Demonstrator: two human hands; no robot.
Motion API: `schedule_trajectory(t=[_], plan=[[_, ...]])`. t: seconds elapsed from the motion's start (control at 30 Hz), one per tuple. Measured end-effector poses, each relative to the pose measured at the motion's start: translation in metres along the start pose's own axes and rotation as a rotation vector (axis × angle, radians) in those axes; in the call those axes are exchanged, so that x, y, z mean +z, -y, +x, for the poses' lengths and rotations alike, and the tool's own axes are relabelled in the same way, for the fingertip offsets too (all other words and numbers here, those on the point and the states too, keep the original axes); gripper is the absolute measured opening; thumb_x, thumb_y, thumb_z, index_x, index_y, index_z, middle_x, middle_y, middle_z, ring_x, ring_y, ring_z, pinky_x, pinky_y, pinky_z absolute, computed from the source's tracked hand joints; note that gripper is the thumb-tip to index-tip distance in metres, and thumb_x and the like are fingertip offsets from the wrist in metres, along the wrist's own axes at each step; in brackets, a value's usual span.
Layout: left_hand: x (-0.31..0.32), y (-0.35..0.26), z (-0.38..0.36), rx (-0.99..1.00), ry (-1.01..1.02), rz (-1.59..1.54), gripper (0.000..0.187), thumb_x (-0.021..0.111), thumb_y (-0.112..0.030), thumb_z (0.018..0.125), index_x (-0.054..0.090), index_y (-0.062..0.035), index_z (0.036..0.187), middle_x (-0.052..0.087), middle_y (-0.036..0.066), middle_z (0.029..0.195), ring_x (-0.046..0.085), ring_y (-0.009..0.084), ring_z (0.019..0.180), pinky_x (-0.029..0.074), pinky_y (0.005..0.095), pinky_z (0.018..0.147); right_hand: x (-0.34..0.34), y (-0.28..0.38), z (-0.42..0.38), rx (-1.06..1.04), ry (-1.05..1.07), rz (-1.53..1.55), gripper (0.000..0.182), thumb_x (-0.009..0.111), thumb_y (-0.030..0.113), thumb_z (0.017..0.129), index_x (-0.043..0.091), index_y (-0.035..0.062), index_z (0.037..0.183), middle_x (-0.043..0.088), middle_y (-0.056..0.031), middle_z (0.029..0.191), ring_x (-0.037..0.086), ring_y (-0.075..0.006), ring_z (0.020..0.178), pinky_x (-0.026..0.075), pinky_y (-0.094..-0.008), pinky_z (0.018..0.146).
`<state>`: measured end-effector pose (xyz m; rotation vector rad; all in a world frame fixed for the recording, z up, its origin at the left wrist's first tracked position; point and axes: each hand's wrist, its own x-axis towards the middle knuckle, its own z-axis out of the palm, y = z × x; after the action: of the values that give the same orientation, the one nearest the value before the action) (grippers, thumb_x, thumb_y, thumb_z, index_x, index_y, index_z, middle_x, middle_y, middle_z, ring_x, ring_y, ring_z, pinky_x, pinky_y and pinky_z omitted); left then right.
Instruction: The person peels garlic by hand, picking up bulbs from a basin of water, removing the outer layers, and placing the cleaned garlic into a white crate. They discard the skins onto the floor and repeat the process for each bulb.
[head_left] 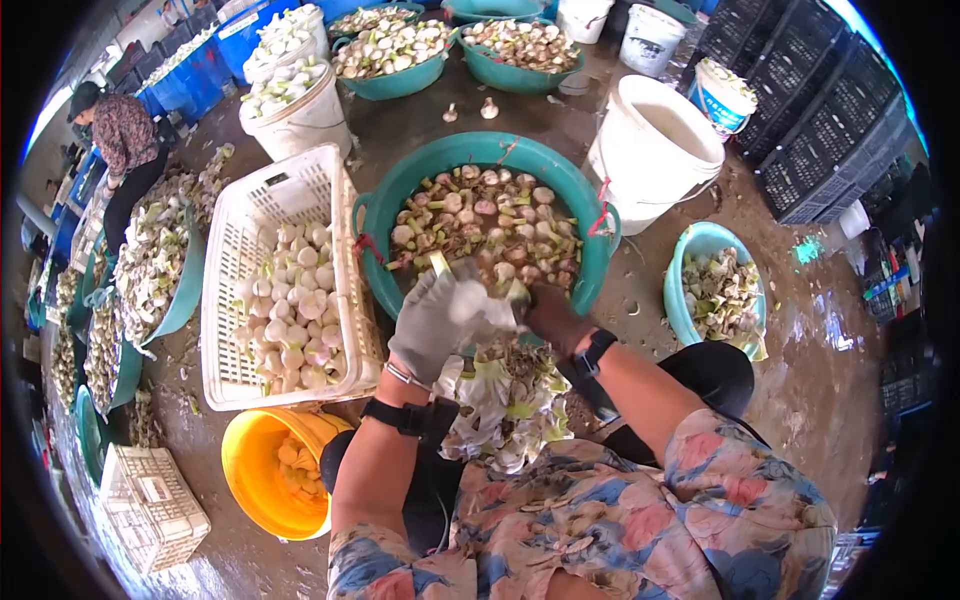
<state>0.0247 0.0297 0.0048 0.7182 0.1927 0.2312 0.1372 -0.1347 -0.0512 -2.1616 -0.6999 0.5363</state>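
Observation:
My left hand (437, 318), in a pale grey glove, is closed around a garlic bulb whose pale green stem (440, 264) sticks up past the fingers. The bulb itself is mostly covered and smeared by motion. Close beside it, my right hand (556, 318) in a dark glove is closed too; a small dark green shape shows at its fingers, too blurred to name. Both hands are over the near rim of a green tub (392, 180) holding unpeeled garlic bulbs (485, 208) in brownish water. Below them, a heap of garlic peelings (505, 400) lies between my legs.
Left of the tub stands a white crate (222, 290) with cleaned garlic bulbs (290, 318), and nearer me a yellow bucket (240, 455). At right are a white bucket (650, 150) and a teal basin (676, 290) of peelings. Black crates (830, 130) are stacked behind. A person (120, 135) works far left.

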Motion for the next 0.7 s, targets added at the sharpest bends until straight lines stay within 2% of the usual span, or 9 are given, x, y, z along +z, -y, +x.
schedule_trajectory(t=[0.07, 0.13, 0.2, 0.33, 0.4, 0.47, 0.6, 0.63, 0.7], plan=[[-0.007, -0.005, 0.007, 0.019, 0.064, -0.161, 0.034, 0.049, -0.024, 0.092, 0.051, 0.0021, 0.112, 0.057, 0.013, 0.113, 0.056, 0.0237, 0.103, 0.042, 0.0339, 0.093, 0.028, -0.008, -0.019, -0.290, 0.197, -0.223, 0.020, 0.059, 0.020, 0.076, 0.060, 0.0018, 0.084, 0.062, -0.0181, 0.075, 0.062, -0.0302, 0.069, 0.046, -0.0403, 0.062], [-0.005, -0.010, 0.013, 0.113, -0.071, -0.037, 0.033, 0.043, -0.028, 0.094, 0.053, -0.0035, 0.114, 0.059, 0.008, 0.106, 0.055, 0.0204, 0.099, 0.044, 0.0331, 0.085, 0.046, 0.003, -0.041, -0.246, 0.336, -0.271, 0.021, 0.059, 0.019, 0.074, 0.059, 0.0037, 0.087, 0.061, -0.0194, 0.075, 0.061, -0.0352, 0.072, 0.046, -0.0425, 0.063], [-0.019, -0.016, 0.020, 0.104, -0.074, -0.065, 0.034, 0.041, -0.029, 0.094, 0.052, -0.0031, 0.113, 0.058, 0.010, 0.108, 0.054, 0.0229, 0.101, 0.041, 0.0376, 0.090, 0.071, -0.021, -0.033, -0.342, 0.318, -0.361, 0.023, 0.059, 0.019, 0.077, 0.057, 0.0042, 0.093, 0.061, -0.0171, 0.072, 0.062, -0.0307, 0.067, 0.046, -0.0403, 0.061], [-0.037, -0.021, 0.031, -0.077, -0.111, -0.389, 0.042, 0.037, -0.037, 0.094, 0.051, -0.0007, 0.108, 0.058, 0.017, 0.106, 0.056, 0.0330, 0.098, 0.047, 0.0487, 0.085, 0.070, 0.011, -0.024, -0.228, 0.665, 0.387, 0.015, 0.057, 0.016, 0.084, 0.057, 0.0046, 0.094, 0.056, -0.0050, 0.071, 0.054, -0.0094, 0.065, 0.044, -0.0263, 0.056], [-0.062, -0.039, 0.038, 0.031, -0.028, -0.430, 0.046, 0.037, -0.041, 0.093, 0.050, 0.0002, 0.110, 0.059, 0.017, 0.104, 0.056, 0.0338, 0.098, 0.046, 0.0475, 0.088, 0.075, 0.016, -0.006, -0.265, 0.750, 0.449, 0.013, 0.058, 0.016, 0.081, 0.058, 0.0053, 0.088, 0.060, -0.0112, 0.076, 0.061, -0.0243, 0.070, 0.045, -0.0364, 0.063], [-0.072, -0.071, 0.038, 0.387, -0.079, -0.233, 0.052, 0.045, -0.044, 0.090, 0.047, 0.0032, 0.111, 0.054, 0.020, 0.112, 0.052, 0.0327, 0.104, 0.043, 0.0441, 0.093, 0.070, 0.021, 0.011, -0.406, 0.559, 0.218, 0.013, 0.058, 0.016, 0.080, 0.060, 0.0059, 0.087, 0.061, -0.0101, 0.076, 0.060, -0.0247, 0.069, 0.045, -0.0355, 0.063], [-0.070, -0.091, 0.026, 0.421, -0.539, -0.593, 0.063, 0.059, -0.050, 0.080, 0.048, 0.0060, 0.105, 0.046, 0.022, 0.116, 0.047, 0.0287, 0.106, 0.038, 0.0414, 0.098, 0.069, -0.037, 0.079, -0.679, -0.041, -0.063, 0.020, 0.058, 0.020, 0.076, 0.061, 0.0062, 0.090, 0.062, -0.0103, 0.077, 0.060, -0.0272, 0.067, 0.046, -0.0357, 0.063], [-0.078, -0.083, 0.029, 0.352, -0.541, -0.525, 0.058, 0.058, -0.048, 0.081, 0.049, 0.0044, 0.104, 0.048, 0.019, 0.111, 0.048, 0.0280, 0.103, 0.039, 0.0411, 0.096, 0.042, -0.030, 0.091, -0.187, 0.119, 0.179, 0.027, 0.063, 0.025, 0.073, 0.061, 0.0051, 0.092, 0.063, -0.0133, 0.078, 0.061, -0.0306, 0.070, 0.047, -0.0395, 0.063], [-0.089, -0.066, 0.034, 0.226, -0.413, -0.391, 0.047, 0.055, -0.042, 0.085, 0.051, 0.0012, 0.103, 0.053, 0.015, 0.104, 0.050, 0.0267, 0.097, 0.042, 0.0402, 0.090, 0.011, -0.044, 0.128, 0.058, -0.071, -0.209, 0.027, 0.062, 0.024, 0.075, 0.062, 0.0037, 0.093, 0.063, -0.0145, 0.080, 0.062, -0.0312, 0.072, 0.049, -0.0413, 0.063]])
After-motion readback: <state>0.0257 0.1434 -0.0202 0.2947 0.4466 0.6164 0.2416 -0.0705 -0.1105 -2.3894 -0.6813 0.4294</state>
